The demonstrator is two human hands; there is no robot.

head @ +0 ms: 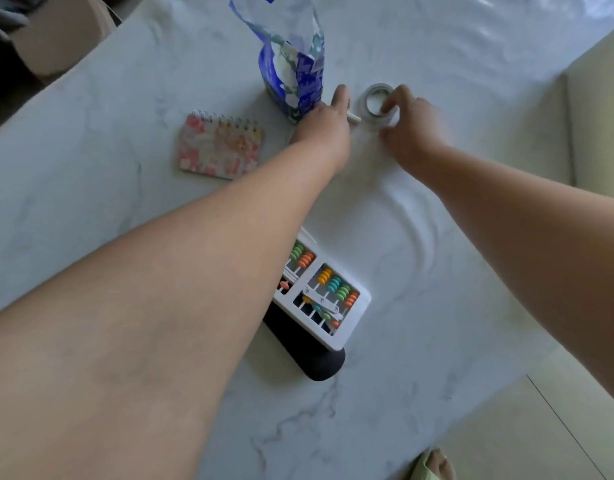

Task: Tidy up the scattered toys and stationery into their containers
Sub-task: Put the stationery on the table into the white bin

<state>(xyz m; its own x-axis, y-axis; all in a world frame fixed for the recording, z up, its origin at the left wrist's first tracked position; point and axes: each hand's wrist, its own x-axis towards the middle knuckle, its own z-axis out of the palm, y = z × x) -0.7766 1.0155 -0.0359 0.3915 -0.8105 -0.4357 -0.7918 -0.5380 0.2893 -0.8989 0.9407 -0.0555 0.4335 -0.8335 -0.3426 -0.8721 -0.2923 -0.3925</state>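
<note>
The blue patterned bag (295, 81) stands open, contents unclear; the left hand (328, 123) holds a small white stick (354, 117), the right hand (411, 123) pinches a tape roll (376, 102)

Legible text: none. Blue-and-white plastic bag (295, 77): printed pattern only, perhaps lettering, too blurred to read. Spiral notepad (219, 144): floral cover, no words made out. Abacus (328, 299): small marks on its white frame, unreadable.
</note>
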